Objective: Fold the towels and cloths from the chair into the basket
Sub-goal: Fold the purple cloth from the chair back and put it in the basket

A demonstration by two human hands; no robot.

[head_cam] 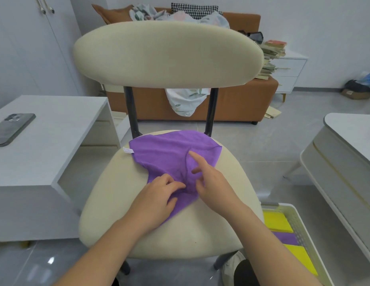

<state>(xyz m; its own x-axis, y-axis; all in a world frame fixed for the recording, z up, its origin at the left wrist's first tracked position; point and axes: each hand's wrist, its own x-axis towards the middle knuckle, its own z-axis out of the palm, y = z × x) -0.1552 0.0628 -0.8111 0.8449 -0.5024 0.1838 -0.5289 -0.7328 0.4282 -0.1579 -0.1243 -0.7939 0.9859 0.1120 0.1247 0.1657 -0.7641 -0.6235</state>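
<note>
A purple cloth (165, 155) lies rumpled on the seat of a cream chair (109, 203), with a small white label at its left corner. My left hand (157, 195) rests on the cloth's near part, fingers curled and pinching a fold. My right hand (209, 182) hovers just right of it, fingers spread and relaxed, index finger stretched over the cloth's middle. A cream basket (301, 228) stands on the floor at the right of the chair, holding folded yellow cloths (277, 222) and a folded purple one (287, 238).
A white desk (48, 141) with a phone (12, 129) stands at the left. Another white table (349, 153) is at the right. Behind the chair is a brown sofa (237, 104) with cushions, bedding and stacked books. Grey tiled floor lies around.
</note>
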